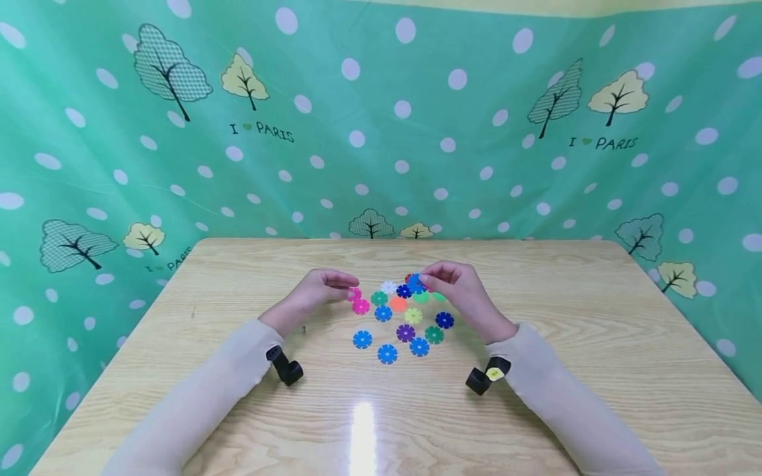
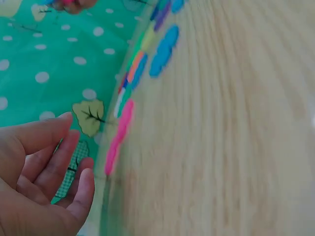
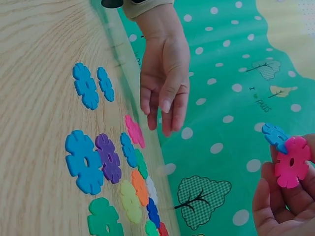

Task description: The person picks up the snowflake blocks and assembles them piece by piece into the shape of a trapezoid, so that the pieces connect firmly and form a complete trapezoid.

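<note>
My right hand (image 1: 458, 289) pinches a pink snowflake disc (image 3: 292, 162), which is joined at an angle to a blue snowflake disc (image 3: 274, 137). Both pieces are raised over the far part of the scattered discs. On the other side, my left hand (image 1: 315, 294) hovers with loosely bent fingers and thumb apart, nothing between them in the left wrist view. Closest to those fingers lies a pink disc (image 1: 360, 307), with another pink one partly behind it. The left palm (image 3: 165, 64) also appears in the right wrist view.
Several notched discs lie flat on the wooden table (image 1: 250, 423), among them a purple disc (image 1: 406, 332), an orange disc (image 1: 398, 304), a white disc (image 1: 388, 287) and a yellow disc (image 1: 413, 315). Behind the table hangs a green dotted cloth (image 1: 381, 112).
</note>
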Motion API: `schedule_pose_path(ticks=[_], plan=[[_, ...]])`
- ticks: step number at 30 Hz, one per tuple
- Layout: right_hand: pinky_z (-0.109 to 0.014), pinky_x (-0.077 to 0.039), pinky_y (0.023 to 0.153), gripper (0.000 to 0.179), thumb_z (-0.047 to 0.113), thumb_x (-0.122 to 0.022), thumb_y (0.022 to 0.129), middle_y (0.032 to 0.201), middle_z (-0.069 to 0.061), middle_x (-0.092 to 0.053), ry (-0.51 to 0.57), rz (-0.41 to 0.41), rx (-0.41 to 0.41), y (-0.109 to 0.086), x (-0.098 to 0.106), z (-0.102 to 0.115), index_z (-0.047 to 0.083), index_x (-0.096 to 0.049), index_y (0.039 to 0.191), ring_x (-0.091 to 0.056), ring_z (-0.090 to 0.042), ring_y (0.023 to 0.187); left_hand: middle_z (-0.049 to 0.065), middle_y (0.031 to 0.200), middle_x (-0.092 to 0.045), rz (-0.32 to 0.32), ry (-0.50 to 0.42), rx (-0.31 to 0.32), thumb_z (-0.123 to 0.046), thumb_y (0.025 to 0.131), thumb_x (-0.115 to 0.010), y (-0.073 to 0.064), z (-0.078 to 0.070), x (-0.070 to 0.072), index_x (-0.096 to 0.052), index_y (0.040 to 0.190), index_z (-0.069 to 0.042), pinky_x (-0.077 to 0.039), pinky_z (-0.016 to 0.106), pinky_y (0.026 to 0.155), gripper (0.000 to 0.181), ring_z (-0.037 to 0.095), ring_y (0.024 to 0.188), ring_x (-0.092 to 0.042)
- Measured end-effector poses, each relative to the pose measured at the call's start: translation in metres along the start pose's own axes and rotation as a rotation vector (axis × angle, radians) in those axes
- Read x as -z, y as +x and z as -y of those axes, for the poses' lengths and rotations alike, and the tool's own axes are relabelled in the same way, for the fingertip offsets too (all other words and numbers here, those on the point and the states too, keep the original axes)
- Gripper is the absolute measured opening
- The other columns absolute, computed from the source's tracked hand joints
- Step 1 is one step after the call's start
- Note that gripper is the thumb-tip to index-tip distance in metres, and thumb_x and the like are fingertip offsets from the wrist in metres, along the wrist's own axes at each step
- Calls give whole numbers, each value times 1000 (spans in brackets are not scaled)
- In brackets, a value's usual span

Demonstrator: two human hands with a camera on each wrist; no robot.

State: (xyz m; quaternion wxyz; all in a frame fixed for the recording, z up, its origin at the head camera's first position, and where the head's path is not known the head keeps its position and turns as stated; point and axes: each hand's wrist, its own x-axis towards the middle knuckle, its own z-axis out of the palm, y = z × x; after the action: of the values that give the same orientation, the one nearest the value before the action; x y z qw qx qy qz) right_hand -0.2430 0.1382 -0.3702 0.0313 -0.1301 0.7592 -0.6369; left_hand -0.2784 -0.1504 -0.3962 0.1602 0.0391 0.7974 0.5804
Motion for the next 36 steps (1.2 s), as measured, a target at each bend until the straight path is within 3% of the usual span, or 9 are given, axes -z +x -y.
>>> schedule_pose_path(ticks=[4, 10, 17, 22, 30, 36], plan=[[-36, -53, 80, 25, 23, -67, 89, 88, -4, -67, 2, -13, 0, 0, 1, -1, 1, -66, 99, -63, -28, 85, 12, 119, -64, 32, 48, 19, 2, 82, -68, 11, 6, 4, -62, 120, -4, -43, 38, 101, 39, 24, 110, -60], [-40, -53, 82, 23, 20, -66, 89, 88, -6, -67, 19, -6, 11, 1, 3, -3, -1, -65, 99, -62, -37, 89, 13, 124, -61, 102, 208, -33, 2, 80, -69, 22, 13, 13, -61, 123, -3, -45, 36, 98, 44, 28, 116, -55], [-41, -53, 82, 23, 20, -66, 90, 88, -5, -68, 7, 11, 26, 3, 4, -6, -2, -65, 99, -64, -24, 83, 10, 124, -62, 154, 304, -88, -1, 82, -70, 29, 19, 20, -63, 121, -6, -44, 36, 99, 40, 25, 116, -56], [-42, -53, 83, 25, 22, -67, 89, 89, -5, -68, -15, -1, 33, 3, 5, -8, 0, -66, 99, -63, -36, 89, 8, 121, -64, 173, 372, -144, -3, 82, -71, 33, 22, 21, -66, 118, -9, -47, 35, 96, 37, 23, 112, -58], [-45, -52, 84, 26, 24, -67, 88, 89, -4, -70, -40, -7, 33, 3, 7, -10, 0, -69, 99, -61, -43, 93, 6, 113, -68, 155, 385, -176, -5, 81, -73, 34, 25, 20, -70, 112, -10, -48, 35, 93, 31, 20, 105, -60], [-45, -52, 84, 25, 24, -67, 88, 88, -4, -71, -60, 7, 38, 2, 5, -11, 2, -70, 99, -64, -29, 87, 6, 115, -66, 184, 423, -228, -5, 82, -72, 31, 28, 23, -68, 114, -9, -48, 36, 93, 33, 21, 106, -59]])
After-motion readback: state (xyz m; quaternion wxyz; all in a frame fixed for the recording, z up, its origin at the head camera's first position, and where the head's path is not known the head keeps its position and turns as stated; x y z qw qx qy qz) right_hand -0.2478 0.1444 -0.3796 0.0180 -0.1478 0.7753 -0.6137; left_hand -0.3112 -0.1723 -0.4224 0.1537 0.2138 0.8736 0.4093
